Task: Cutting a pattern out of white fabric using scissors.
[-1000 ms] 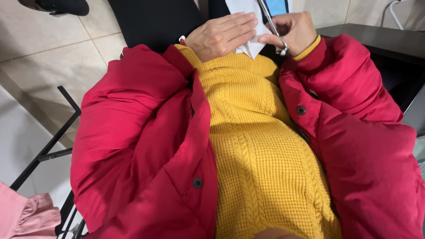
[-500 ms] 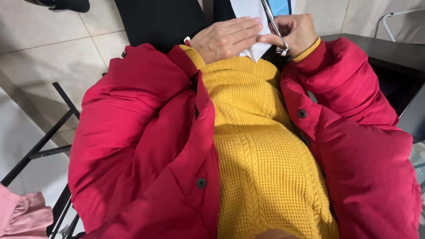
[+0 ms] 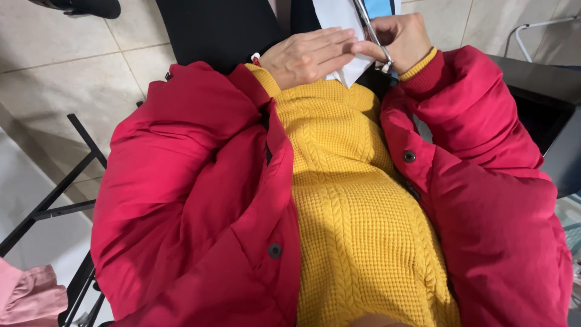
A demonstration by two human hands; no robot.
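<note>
in the head view, the white paper [image 3: 339,18] sits at the top edge, on the person's lap past the hem of the yellow sweater [image 3: 357,200], and it serves as the landmark here. the left hand [image 3: 308,56] lies flat on the lower left part of the paper, fingers stretched out and pressing it down, not clenched around anything. the right hand [image 3: 402,39] is at the right edge of the paper, closed around a thin metal tool [image 3: 366,21] that looks like scissors or tongs; which one it is cannot be told. the tool runs up across the paper toward the top edge of the view, and its lower end with a ring shows by the right thumb. a bit of light blue shows just right of the paper, behind the tool. the fingertips of the left hand nearly meet the right thumb over the paper.

below the paper, the yellow sweater fills the middle, with the open red jacket [image 3: 181,200] on both sides of it and its sleeves leading up to both hands. left of the paper is dark trousers fabric, and farther left the tiled floor [image 3: 60,66]. a black metal frame [image 3: 66,188] stands well left and below the paper. right of the paper, beyond the right sleeve, is a dark table [image 3: 538,79]. a pink cloth [image 3: 27,297] is in the far lower left corner.
</note>
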